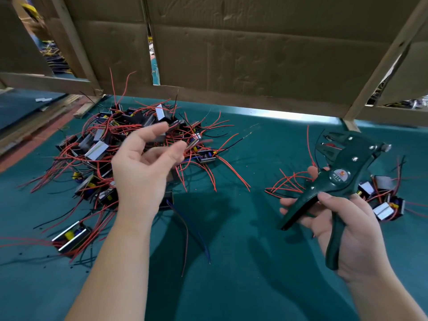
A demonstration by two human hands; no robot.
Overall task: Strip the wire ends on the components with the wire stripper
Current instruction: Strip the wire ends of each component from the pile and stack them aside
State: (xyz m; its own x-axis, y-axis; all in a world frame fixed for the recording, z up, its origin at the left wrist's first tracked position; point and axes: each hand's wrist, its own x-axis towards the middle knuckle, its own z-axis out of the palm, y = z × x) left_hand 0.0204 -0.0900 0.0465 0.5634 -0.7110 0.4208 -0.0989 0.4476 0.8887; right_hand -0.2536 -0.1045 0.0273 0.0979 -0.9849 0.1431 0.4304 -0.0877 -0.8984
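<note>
Teal matting covers the table (254, 228), and behind it stand cardboard panels (254, 54) fixed in a wooden frame (382, 66). A large pile of components (97, 147), small metal-cased parts trailing red and black wires, lies on the left half of the table. A smaller group of components (384, 205) sits at the right. One single component (69, 239) lies apart, near the left forearm. The left hand (143, 167) hovers over the near edge of the big pile, blurred. Its grip is slack, with loosely curled fingers and nothing plainly held. The right hand (354, 232) is raised above the table beside the smaller group. Its grip is wrapped around the handles of the dark green wire stripper (335, 181), whose toothed head points up and away.
</note>
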